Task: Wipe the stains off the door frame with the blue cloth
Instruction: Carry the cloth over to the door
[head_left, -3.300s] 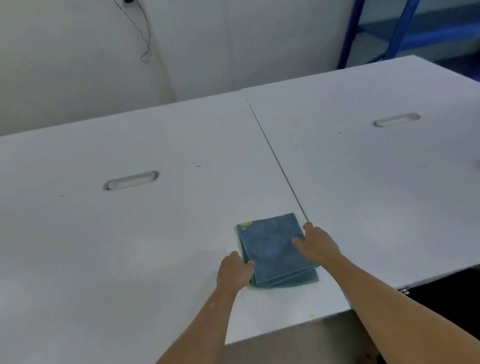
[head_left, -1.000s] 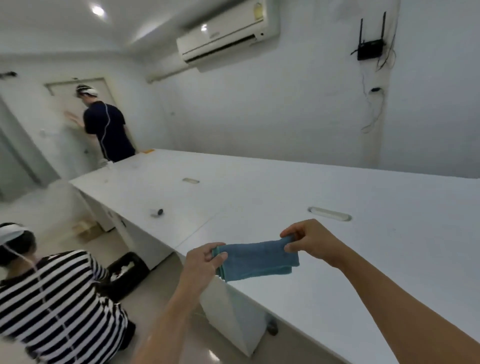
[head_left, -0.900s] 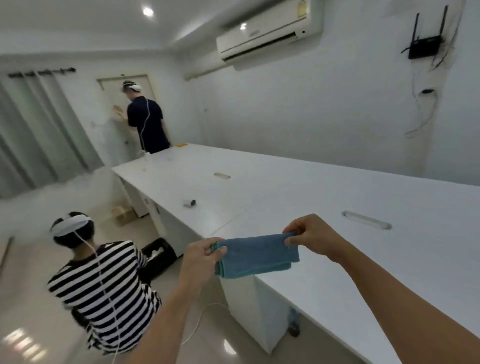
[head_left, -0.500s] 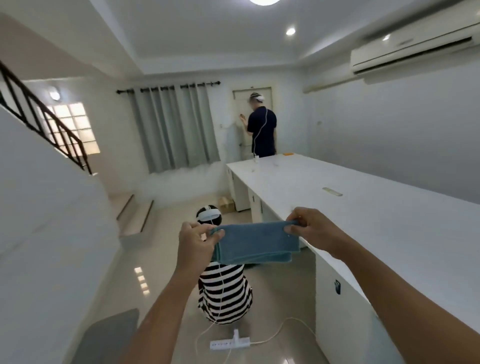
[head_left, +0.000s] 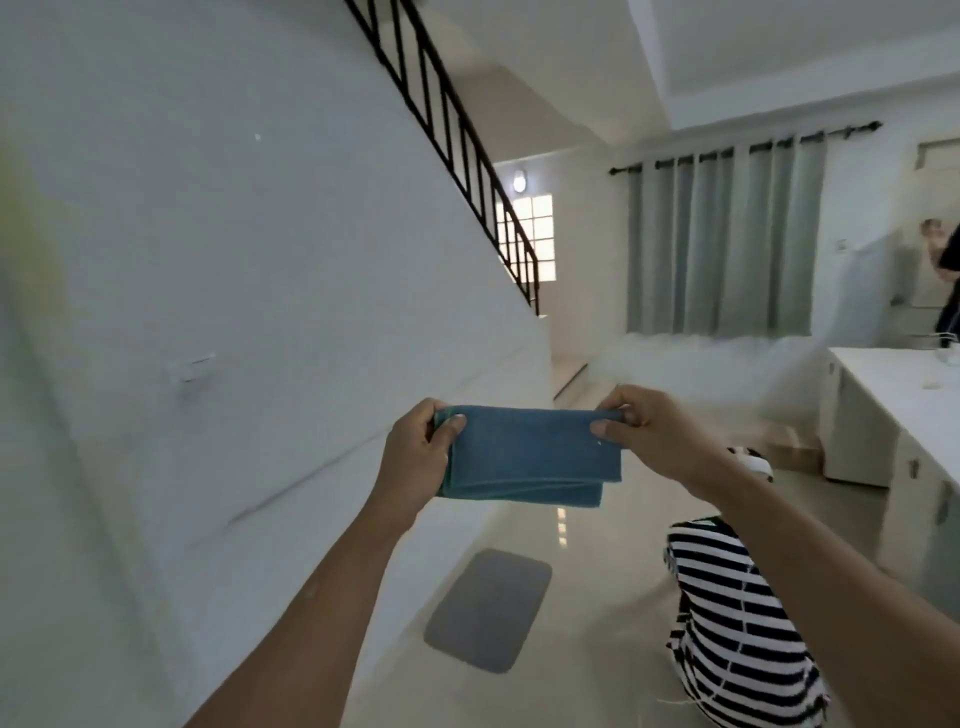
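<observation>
Folded blue cloth (head_left: 530, 457) held in the air between both hands, left hand (head_left: 415, 457) pinching its left top corner, right hand (head_left: 654, 436) pinching its right, grey mat (head_left: 488, 608) on floor below

A glossy pale floor (head_left: 582, 675) bore a grey mat (head_left: 488, 610) lying flat well below the fingers (head_left: 453, 427) of the left hand (head_left: 415, 457), a person in a striped top (head_left: 737, 639) crouched below the fingers (head_left: 605, 429) of the right hand (head_left: 649, 436), and a white table (head_left: 893, 415) farther right.

White stair wall (head_left: 260, 260), grey curtains (head_left: 722, 239)
</observation>
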